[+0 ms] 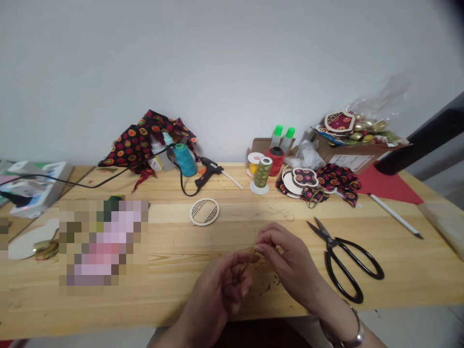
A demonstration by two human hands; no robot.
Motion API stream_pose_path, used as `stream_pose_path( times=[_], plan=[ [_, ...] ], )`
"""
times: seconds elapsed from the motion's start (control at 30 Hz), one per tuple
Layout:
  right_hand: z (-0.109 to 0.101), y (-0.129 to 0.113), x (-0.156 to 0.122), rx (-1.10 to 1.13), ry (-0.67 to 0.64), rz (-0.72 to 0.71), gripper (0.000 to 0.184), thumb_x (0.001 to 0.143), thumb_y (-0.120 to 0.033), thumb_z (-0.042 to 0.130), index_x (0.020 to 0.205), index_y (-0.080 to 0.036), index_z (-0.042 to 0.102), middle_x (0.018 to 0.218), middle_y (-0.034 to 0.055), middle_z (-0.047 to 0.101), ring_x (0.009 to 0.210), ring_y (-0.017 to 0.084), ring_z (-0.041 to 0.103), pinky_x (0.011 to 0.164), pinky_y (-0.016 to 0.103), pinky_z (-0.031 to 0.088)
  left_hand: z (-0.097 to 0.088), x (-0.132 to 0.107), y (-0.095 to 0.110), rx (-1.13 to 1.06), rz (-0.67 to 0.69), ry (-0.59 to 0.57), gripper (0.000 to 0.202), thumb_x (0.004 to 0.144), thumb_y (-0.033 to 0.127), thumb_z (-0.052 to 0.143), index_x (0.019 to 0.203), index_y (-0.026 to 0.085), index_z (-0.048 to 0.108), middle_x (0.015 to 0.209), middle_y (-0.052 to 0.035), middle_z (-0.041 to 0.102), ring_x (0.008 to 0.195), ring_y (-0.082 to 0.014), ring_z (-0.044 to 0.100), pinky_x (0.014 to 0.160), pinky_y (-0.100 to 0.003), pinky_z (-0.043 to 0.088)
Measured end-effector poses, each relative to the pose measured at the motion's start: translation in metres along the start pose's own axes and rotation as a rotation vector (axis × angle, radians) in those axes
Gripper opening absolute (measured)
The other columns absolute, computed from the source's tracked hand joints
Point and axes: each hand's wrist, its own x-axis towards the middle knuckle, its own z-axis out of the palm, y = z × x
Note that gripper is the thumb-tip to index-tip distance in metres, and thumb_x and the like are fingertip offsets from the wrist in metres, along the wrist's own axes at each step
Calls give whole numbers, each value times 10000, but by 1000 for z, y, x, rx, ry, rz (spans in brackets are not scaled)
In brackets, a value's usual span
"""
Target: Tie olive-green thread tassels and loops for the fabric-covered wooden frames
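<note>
Near the table's front edge, my left hand is closed, its fingers curled around a thin olive thread. My right hand meets it at the fingertips and pinches the same thread. A loose length of the thread trails over the wood beyond my hands. To their right lie black-handled scissors, blades partly apart and pointing away. An oval wooden lattice frame rests flat ahead on the left. How the thread runs inside my left fingers is hidden.
Behind stand an olive thread spool, a red spool and a teal spool. A glue gun trails its cord leftward. Patterned fabric, a cardboard box and a white pen are around. A blurred-out item lies left.
</note>
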Motion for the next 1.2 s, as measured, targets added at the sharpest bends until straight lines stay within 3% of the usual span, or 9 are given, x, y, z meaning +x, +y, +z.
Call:
stream_pose_path(
  times=[0.2,0.4,0.57,0.63,0.8,0.97,1.2],
  plan=[
    [-2,2,0,-39,-17,24,159,861,-121,535,735,-189,604,777,12,589,754,143,565,684,252,441,0,0,-1,9,43,-17,677,728,696,485,1089,140,623,539,22,482,464,-83,269,444,-224,92],
    [-5,0,-2,-52,101,-23,208,903,-133,474,1013,-206,636,1008,56,611,979,170,560,855,292,441,-3,2,-5,21,60,13,774,709,753,452,1182,154,578,556,23,488,469,-82,297,447,-216,106],
    [-9,-8,-2,14,-247,-148,325,857,-125,600,1147,-272,600,1090,18,608,1049,165,513,920,297,410,-2,3,-5,39,72,1,746,664,758,511,1128,182,608,553,32,483,473,-76,341,444,-207,117],
    [-9,-9,-2,26,-313,-175,376,839,-138,637,1181,-281,572,1089,7,623,1040,166,508,918,303,406,-2,3,-5,39,69,26,752,646,757,534,1146,199,596,560,42,474,463,-68,337,443,-203,114],
    [-8,-8,-2,-14,-359,-148,340,796,-173,697,1111,-246,591,1006,6,631,980,174,501,867,306,407,-5,3,-8,51,51,75,909,632,783,508,1358,246,408,581,45,494,457,-73,358,445,-201,134],
    [-9,-9,0,-73,-453,-104,253,826,-176,665,1066,-240,617,891,-9,630,892,162,514,796,291,404,-9,6,-11,100,50,70,940,643,792,478,1402,255,345,581,44,494,461,-84,386,438,-200,136],
    [-6,2,-1,-107,-365,-112,101,866,-138,600,829,-195,675,781,4,584,848,157,508,744,275,397,-7,6,-10,114,32,17,914,688,785,411,1425,256,295,569,22,540,449,-82,312,441,-207,116]
  ],
)
